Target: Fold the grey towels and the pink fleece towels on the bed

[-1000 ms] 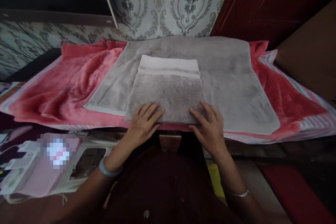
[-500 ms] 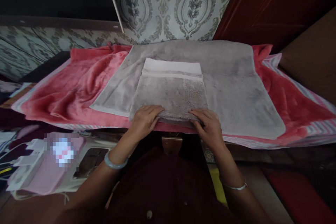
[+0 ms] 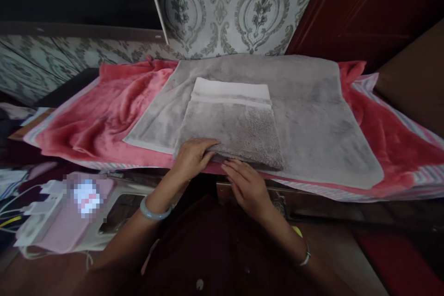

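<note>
A folded grey towel [image 3: 231, 122] with a white band across its far end lies on a larger grey towel [image 3: 319, 125] spread flat. At its near left corner my left hand [image 3: 192, 159] is closed, fingers on top and the thumb at the front edge. My right hand [image 3: 248, 187] is at the middle of that near edge, fingers stretched out with their tips by the folded layers. Whether those fingertips press on the towel or only on the cloth in front cannot be made out. The near right corner of the folded towel is uncovered.
Beneath the towels a red-pink plush blanket [image 3: 93, 111] covers the table to its front edge. A phone [image 3: 120, 212], a pink case [image 3: 65, 231] and a power strip [image 3: 38, 217] with cables sit at lower left. A dark screen [image 3: 76, 0] stands behind.
My right hand has left the folded towel's near right corner and moved left to the middle of its front edge. My left hand stays at the left corner. The view has shifted slightly.
</note>
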Demonstrator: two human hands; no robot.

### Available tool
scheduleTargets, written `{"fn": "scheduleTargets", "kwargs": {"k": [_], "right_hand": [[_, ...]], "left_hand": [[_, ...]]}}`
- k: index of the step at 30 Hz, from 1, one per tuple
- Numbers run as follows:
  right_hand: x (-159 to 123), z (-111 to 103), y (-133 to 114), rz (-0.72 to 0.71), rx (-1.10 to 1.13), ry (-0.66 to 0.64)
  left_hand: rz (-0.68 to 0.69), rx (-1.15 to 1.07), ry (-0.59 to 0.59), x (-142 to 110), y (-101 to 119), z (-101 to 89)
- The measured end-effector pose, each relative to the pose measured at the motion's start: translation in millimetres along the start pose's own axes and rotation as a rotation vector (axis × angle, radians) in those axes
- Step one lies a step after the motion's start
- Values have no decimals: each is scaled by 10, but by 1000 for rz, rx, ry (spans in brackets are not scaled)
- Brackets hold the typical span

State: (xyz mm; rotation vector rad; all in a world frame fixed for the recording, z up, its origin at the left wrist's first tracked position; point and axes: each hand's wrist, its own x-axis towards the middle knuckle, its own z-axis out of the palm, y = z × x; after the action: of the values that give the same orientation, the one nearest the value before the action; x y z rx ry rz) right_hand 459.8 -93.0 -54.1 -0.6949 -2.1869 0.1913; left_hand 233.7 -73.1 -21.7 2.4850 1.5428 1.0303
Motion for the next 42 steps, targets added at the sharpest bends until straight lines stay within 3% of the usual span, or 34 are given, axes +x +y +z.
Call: {"fn": "scheduleTargets", "kwargs": {"k": [8, 12, 15, 24, 31, 35, 38, 42], "right_hand": [[198, 344, -3, 141, -319, -70], [285, 428, 21, 151, -379, -7], [298, 455, 89, 82, -345, 62], [197, 497, 137, 9, -314, 117], [121, 488, 120, 27, -314, 88], [79, 472, 100, 7, -258, 82], [18, 370, 37, 5, -167, 48], [21, 21, -39, -102, -14, 26]], "left_hand": [[-41, -68, -33, -45, -46, -35], [-60, -146, -140, 12, -123, -156], [-46, -142, -158, 9, -145, -182], [129, 44, -23, -222, -101, 10], [167, 193, 272, -403, -9, -27], [214, 306, 307, -552, 36, 70], [167, 366, 340, -608, 36, 183], [88, 330, 321, -625, -1, 325]]}}
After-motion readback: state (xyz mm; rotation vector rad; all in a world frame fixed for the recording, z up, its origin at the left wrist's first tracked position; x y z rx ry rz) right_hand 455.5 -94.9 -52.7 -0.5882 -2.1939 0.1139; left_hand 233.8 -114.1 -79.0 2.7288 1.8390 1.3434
